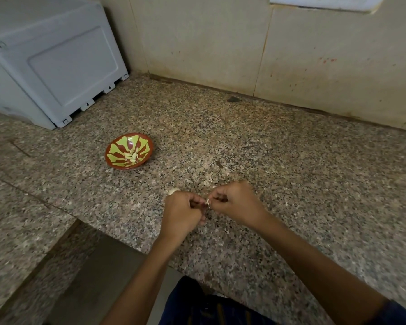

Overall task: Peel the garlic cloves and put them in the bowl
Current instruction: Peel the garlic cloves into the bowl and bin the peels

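Dark blue clothing (197, 303) fills the bottom edge above a speckled granite countertop (291, 160). Left hand (182, 211) and right hand (234, 202) pinch one small white garlic clove (207, 201) between them. Beyond, well apart, a red-and-green patterned bowl (117, 158) holds pale peeled garlic cloves (133, 156).

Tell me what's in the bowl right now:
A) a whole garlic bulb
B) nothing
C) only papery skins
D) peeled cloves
D: a small heap of pale, bare cloves lies at the bottom of the bowl, while both hands work on another clove over the counter, away from it.
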